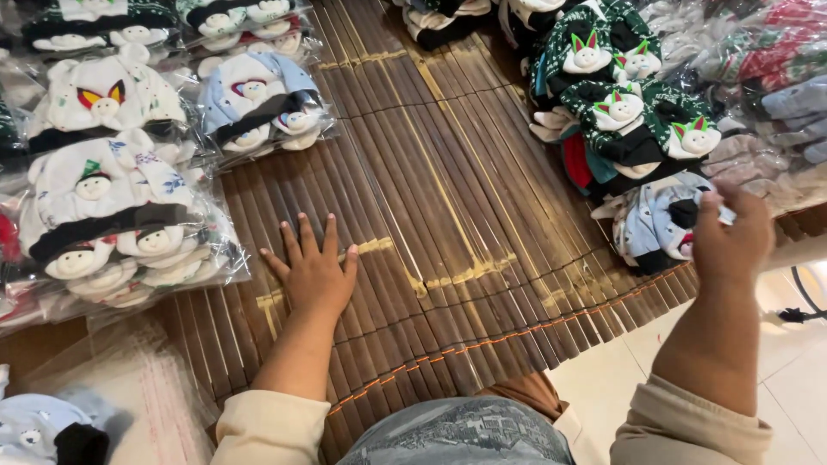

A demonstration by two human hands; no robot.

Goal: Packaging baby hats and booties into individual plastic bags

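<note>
The left hand [316, 274] lies flat, fingers spread wide and empty, mid-way along the bamboo mat [448, 215], while the right hand [730, 232] pinches a pale blue character sock bundle [656, 222] at the mat's right edge, seemingly mid-pickup.

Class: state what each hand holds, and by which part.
Left hand holds nothing, flat on the bamboo mat. Right hand pinches a light-blue sock bundle by its upper edge.
</note>
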